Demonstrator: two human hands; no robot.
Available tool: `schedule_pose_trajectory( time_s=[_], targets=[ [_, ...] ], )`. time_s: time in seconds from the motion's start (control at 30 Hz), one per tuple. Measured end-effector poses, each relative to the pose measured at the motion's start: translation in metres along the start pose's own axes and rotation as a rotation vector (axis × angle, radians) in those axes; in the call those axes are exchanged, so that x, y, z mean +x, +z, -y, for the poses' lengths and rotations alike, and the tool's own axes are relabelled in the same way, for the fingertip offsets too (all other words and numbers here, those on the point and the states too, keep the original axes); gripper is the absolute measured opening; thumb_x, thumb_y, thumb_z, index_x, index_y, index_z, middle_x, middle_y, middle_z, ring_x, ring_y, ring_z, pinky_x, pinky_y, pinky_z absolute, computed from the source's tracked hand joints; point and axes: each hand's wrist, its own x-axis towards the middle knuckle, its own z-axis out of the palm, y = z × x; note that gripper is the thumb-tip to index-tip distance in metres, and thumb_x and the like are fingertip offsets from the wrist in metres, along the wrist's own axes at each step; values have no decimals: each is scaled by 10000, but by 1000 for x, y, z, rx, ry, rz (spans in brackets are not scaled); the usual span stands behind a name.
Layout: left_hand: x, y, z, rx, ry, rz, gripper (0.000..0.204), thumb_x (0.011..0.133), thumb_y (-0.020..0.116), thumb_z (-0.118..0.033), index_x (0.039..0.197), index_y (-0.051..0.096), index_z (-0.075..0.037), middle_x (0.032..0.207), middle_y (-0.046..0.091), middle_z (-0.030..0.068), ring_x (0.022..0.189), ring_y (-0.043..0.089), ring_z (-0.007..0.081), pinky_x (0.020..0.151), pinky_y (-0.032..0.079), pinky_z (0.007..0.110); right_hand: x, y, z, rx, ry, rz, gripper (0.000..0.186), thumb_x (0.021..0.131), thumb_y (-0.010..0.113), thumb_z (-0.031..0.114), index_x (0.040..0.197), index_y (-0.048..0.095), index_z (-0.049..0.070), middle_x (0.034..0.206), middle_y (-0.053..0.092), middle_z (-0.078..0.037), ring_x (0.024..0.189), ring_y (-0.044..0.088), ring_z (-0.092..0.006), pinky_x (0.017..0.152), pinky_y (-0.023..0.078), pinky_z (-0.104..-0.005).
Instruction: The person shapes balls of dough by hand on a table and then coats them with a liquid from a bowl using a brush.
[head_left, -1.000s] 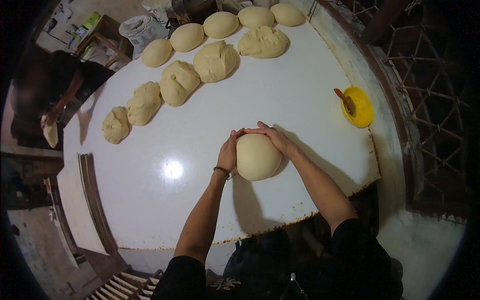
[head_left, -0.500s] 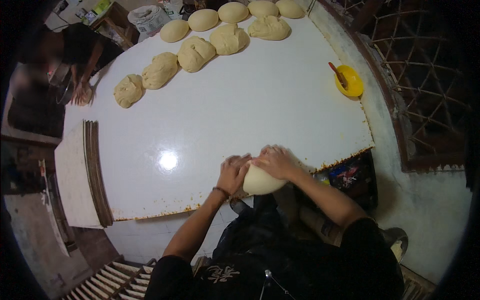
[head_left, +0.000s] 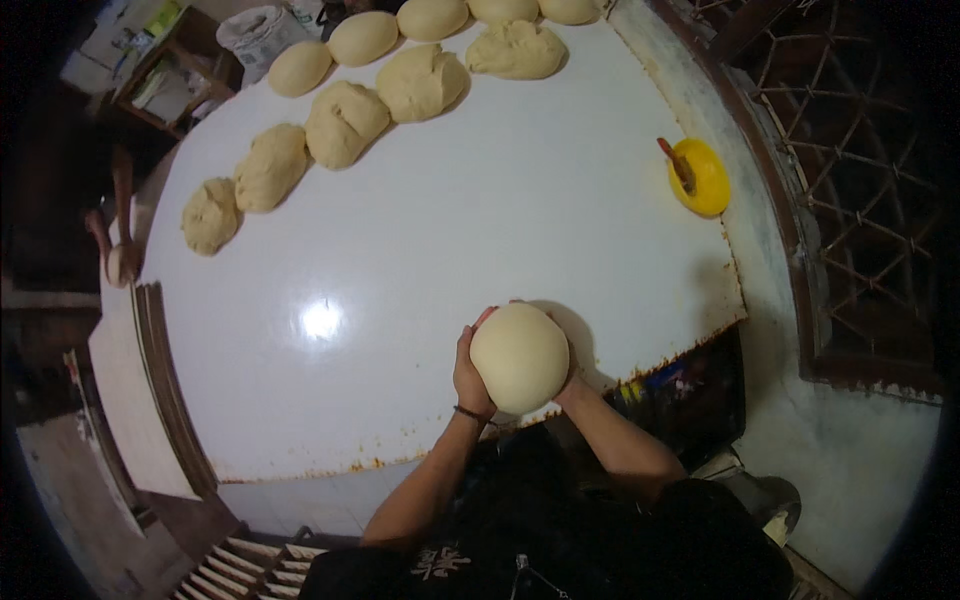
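Observation:
A smooth, round ball of pale dough [head_left: 520, 358] is held up between my two hands near the table's front edge. My left hand [head_left: 470, 375] cups its left side, the thumb along the upper edge. Around the lower right side is my right hand [head_left: 570, 380], mostly hidden by the dough. Fingertips show just past the ball's far edge. A dark band circles my left wrist.
Several rough dough lumps [head_left: 346, 122] run diagonally across the white table [head_left: 450, 210], with smoother rounded ones [head_left: 363, 39] behind. A yellow bowl [head_left: 712, 178] with a red-handled tool sits at the right edge. Stacked boards [head_left: 130, 380] stand left, near a co-worker's hands [head_left: 118, 262].
My hands have gone from the top of the dough to its sides, and the ball is now raised and turned, its smooth face showing. The view has shifted; the co-worker appears lower.

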Motion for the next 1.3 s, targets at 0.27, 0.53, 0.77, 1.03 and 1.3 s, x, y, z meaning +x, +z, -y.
schedule_pose_trajectory(
  time_s=[0.27, 0.53, 0.77, 1.03, 1.3],
  targets=[
    [70, 71, -128, 880, 670, -272, 592, 1115, 282, -414, 1521, 413, -4, 1582, 414, 156, 1509, 313, 280, 1267, 173, 440, 50, 62, 66, 62, -196, 143, 586, 1045, 445, 533, 1467, 513, 133, 1490, 545, -73, 1363, 521, -264, 1125, 447, -487],
    [90, -21, -85, 1935, 514, -531, 643, 1000, 490, -408, 1504, 440, -11, 1637, 339, 161, 1547, 231, 350, 1269, 129, 515, 198, 257, 317, 33, -863, 307, 564, 1015, 500, 553, 1431, 547, 175, 1450, 579, -37, 1318, 561, -264, 1123, 452, -485],
    [99, -1, -84, 1888, 478, -546, 624, 973, 524, -438, 1452, 495, -39, 1608, 367, 178, 1522, 269, 376, 1251, 152, 554, 331, 189, 469, -222, -1157, -339, 576, 1032, 435, 569, 1438, 518, 168, 1445, 570, -15, 1280, 571, -256, 1082, 452, -438],
    [87, -12, -85, 1977, 466, -596, 576, 986, 540, -400, 1441, 506, -48, 1559, 427, 171, 1463, 347, 363, 1211, 226, 553, 383, 111, 291, -1776, -1210, -422, 523, 907, 706, 208, 1392, 551, 91, 1435, 516, -113, 1349, 471, -289, 1072, 446, -462],
    [93, -16, -80, 1853, 407, -527, 621, 953, 553, -390, 1474, 473, -61, 1591, 398, 179, 1513, 290, 384, 1238, 168, 563, 423, 137, 306, -2803, -832, -479, 771, 893, 715, 420, 1540, 394, 150, 1550, 445, -106, 1439, 396, -320, 1028, 477, -601]
  ],
)
